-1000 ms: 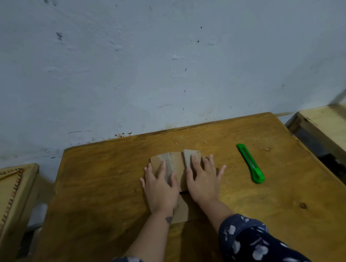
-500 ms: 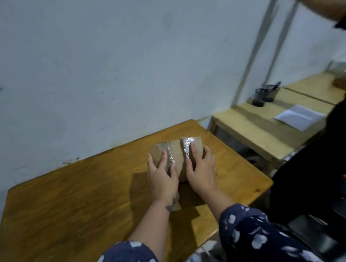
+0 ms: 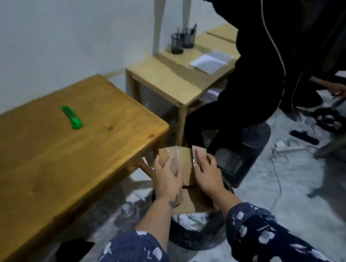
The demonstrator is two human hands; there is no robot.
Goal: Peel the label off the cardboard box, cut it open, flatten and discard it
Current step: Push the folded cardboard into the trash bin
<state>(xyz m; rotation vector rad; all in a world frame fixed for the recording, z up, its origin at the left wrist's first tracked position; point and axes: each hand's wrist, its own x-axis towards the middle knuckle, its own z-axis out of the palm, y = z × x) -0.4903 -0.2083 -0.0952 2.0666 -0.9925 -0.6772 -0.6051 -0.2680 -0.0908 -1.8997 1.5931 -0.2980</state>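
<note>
Grey floor (image 3: 283, 195) lies below, with a dark bin (image 3: 196, 230) nearest. Just above the bin, left hand (image 3: 168, 180) and right hand (image 3: 208, 175) hold the flattened cardboard box (image 3: 188, 174) — fingers spread over its taped flaps. Farther left, on the wooden table (image 3: 48, 158), lies a green cutter (image 3: 71, 117).

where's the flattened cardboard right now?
Head view, lower centre: the flattened cardboard is off the table, held between the left hand and right hand above a black bin.

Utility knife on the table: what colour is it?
Bright green, the utility knife shows clearly in the head view.
</note>
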